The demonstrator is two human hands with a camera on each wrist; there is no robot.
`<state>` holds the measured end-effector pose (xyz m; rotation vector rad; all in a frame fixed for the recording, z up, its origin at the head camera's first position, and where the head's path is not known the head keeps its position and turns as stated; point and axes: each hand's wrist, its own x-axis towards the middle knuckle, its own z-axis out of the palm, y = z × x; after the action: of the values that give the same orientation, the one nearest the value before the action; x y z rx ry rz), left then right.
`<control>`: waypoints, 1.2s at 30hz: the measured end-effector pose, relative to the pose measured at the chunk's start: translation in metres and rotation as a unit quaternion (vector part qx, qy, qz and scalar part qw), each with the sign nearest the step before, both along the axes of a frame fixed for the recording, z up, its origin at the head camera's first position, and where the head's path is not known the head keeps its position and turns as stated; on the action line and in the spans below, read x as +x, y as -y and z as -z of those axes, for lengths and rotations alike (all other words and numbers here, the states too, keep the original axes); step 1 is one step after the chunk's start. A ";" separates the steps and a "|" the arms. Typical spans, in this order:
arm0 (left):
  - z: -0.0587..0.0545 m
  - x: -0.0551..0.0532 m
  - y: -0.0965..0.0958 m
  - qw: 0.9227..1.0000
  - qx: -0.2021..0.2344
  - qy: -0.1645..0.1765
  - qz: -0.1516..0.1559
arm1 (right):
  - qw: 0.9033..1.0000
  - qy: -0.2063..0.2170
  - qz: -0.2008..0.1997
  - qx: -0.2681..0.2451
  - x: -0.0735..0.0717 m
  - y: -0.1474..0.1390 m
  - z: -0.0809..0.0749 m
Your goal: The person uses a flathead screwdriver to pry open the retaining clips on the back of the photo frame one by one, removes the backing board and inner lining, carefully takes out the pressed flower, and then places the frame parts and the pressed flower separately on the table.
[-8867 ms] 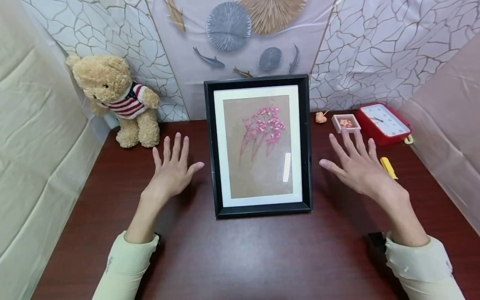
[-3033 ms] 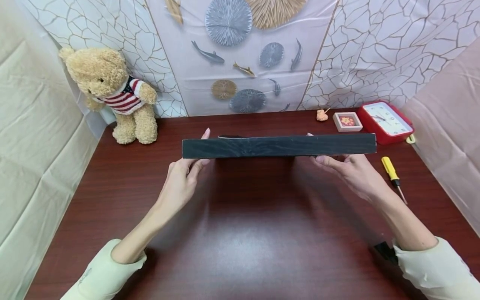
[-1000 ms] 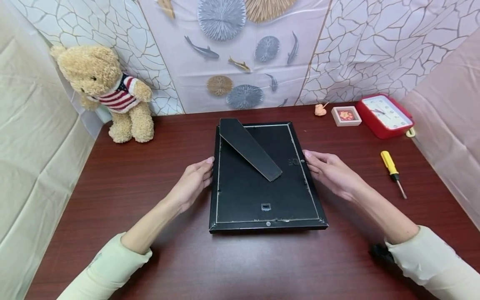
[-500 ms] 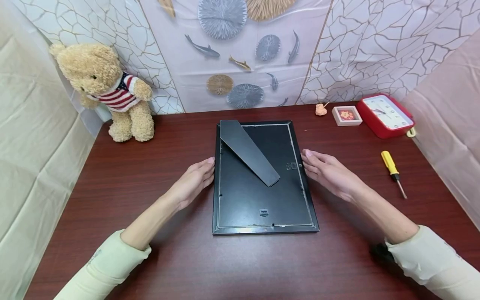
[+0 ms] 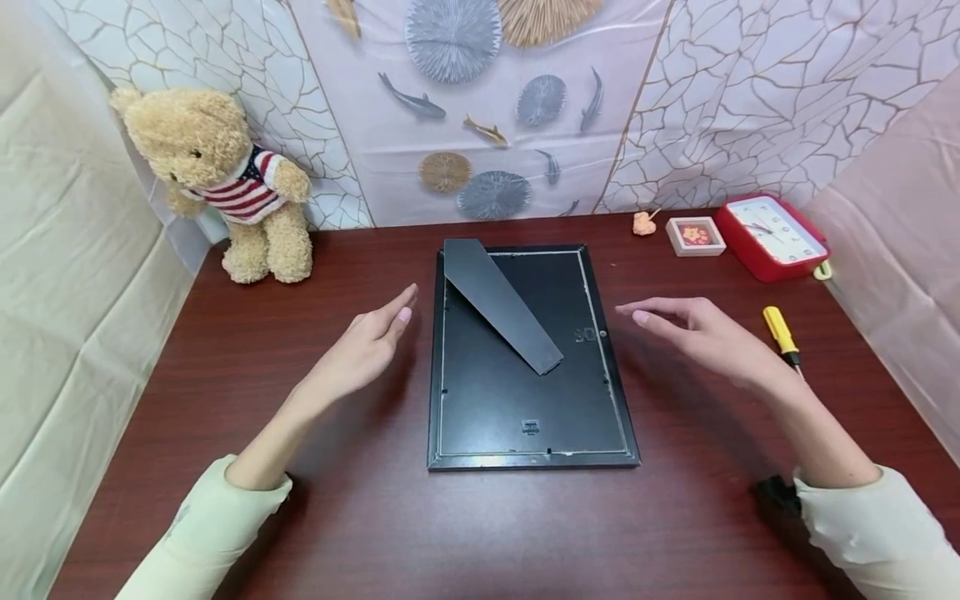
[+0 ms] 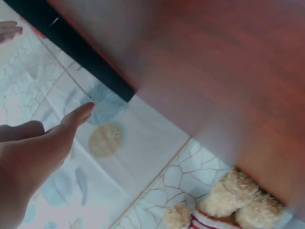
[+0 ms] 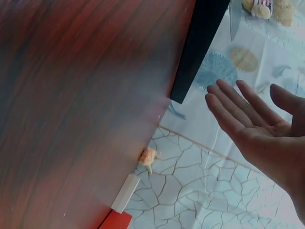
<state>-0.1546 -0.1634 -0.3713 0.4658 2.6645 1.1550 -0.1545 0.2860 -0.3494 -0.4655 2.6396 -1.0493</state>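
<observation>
A black picture frame (image 5: 487, 417) lies face down in the middle of the table, its back showing. The slanted stand leg (image 5: 502, 308) runs across that back from the top left. My left hand (image 5: 360, 350) hovers just left of the frame, fingers extended and apart from its edge. On the other side, my right hand (image 5: 705, 333) is held off the right edge with fingers relaxed. Nothing is in either hand. In the right wrist view, the right hand (image 7: 262, 119) has its fingers spread loosely beside the frame's dark side (image 7: 202, 43).
A teddy bear (image 5: 225, 183) sits at the back left. Along the back right are a small orange ornament (image 5: 643, 223), a small white-framed picture (image 5: 696, 237) and a red clock (image 5: 772, 237). A yellow-handled screwdriver (image 5: 782, 331) lies right of my right hand, partly behind the wrist.
The picture frame stood upright facing me, was lifted and tipped, and now lies face down. Both hands have let go of its sides and drawn slightly away.
</observation>
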 end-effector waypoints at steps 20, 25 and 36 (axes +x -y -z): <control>0.106 -0.069 -0.010 0.985 -0.139 0.057 0.083 | 0.999 -0.012 -0.041 0.032 -0.034 0.019 0.013; 0.069 -0.046 -0.023 0.976 -0.168 0.087 0.112 | 0.999 0.004 -0.033 0.029 -0.054 0.018 0.017; 0.017 -0.017 -0.037 0.975 -0.172 0.099 0.103 | 1.000 0.014 -0.016 -0.008 -0.093 0.024 0.031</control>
<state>-0.1717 -0.1260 -0.3881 0.5177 2.4982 0.6292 -0.2478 0.2621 -0.3800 -0.4923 2.5928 -1.0598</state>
